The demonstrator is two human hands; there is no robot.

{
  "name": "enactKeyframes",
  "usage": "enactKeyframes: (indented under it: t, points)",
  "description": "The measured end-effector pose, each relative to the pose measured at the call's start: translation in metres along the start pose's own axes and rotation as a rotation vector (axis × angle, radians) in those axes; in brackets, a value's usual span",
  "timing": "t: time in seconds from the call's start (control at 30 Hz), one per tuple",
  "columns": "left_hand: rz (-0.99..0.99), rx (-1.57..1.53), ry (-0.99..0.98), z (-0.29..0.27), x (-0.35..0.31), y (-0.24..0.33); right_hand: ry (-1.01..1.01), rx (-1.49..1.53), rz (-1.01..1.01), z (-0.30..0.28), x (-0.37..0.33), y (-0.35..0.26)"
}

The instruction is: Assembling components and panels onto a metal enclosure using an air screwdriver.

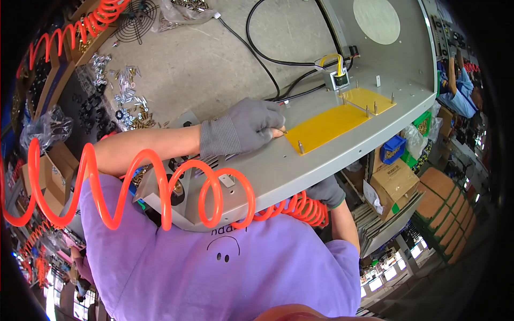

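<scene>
My left hand (247, 127), in a grey knitted glove with bare fingertips, reaches over a grey sheet-metal panel (262, 174). Its thumb and finger pinch together at the left corner of a yellow insulating sheet (327, 127); whatever small thing they hold there is too small to make out. Upright metal studs (301, 147) rise through the sheet's corners. Beside it lies a smaller yellow sheet (369, 99), also with studs. My right hand (327, 191), gloved in grey, is below the panel's near edge, its fingers hidden behind the metal.
Coiled orange air hose (251, 198) hangs across the panel's near left. A small transformer (337, 80) with yellow wires stands behind the sheets, near black cables (259, 48). Loose screws (128, 96) lie at the left. Cardboard boxes (393, 187) and a blue bin (393, 148) stand right.
</scene>
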State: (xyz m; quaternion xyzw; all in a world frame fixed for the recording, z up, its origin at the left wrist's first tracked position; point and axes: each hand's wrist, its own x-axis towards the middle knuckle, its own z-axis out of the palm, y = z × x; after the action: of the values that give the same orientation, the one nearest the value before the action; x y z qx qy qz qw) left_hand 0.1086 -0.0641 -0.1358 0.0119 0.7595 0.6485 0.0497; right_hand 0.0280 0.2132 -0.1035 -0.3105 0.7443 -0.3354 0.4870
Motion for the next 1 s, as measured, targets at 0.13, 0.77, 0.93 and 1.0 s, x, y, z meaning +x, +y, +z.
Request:
enactKeyframes:
  t: [0.13,0.77,0.93,1.0]
  points:
    - [-0.036,-0.038,-0.013,-0.002,0.002,-0.007,-0.004,-0.036,-0.008,0.001,-0.001,0.001]
    - [-0.452,-0.506,-0.002,0.003,0.006,-0.001,0.050,0.175,0.137,0.019,-0.011,0.014]
    - [-0.478,-0.406,0.010,0.001,0.006,0.009,0.012,0.181,0.155,0.015,-0.005,-0.006]
    - [-0.457,-0.321,0.036,0.004,0.004,0.012,0.049,0.259,0.206,0.017,-0.008,-0.009]
